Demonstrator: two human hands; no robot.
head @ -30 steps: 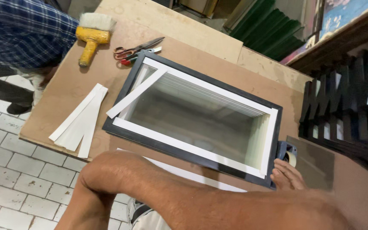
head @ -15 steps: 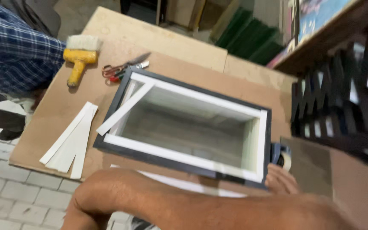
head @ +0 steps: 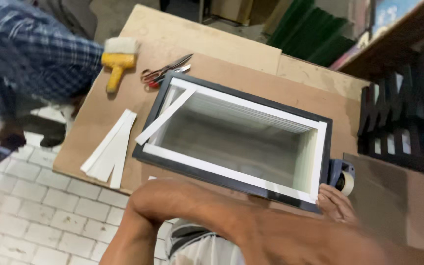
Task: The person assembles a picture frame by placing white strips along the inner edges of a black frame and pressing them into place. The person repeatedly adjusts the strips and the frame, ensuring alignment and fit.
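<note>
The frame (head: 236,142), black with white inner strips, lies flat in the middle of the table (head: 315,81). One hand (head: 337,206), whether left or right I cannot tell, rests with loose, released fingers (head: 326,195) at the frame's near right corner, just beside a tape dispenser (head: 343,177). Scissors (head: 165,72) and a brush (head: 116,61) lie toward the far left corner, white strips (head: 110,149) at the left edge.

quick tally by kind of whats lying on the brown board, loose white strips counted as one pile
black picture frame with white inner lining: 1
yellow-handled brush: 1
red-handled scissors: 1
pile of loose white strips: 1
tape dispenser, by the hand at the frame's corner: 1
Total: 5
</note>
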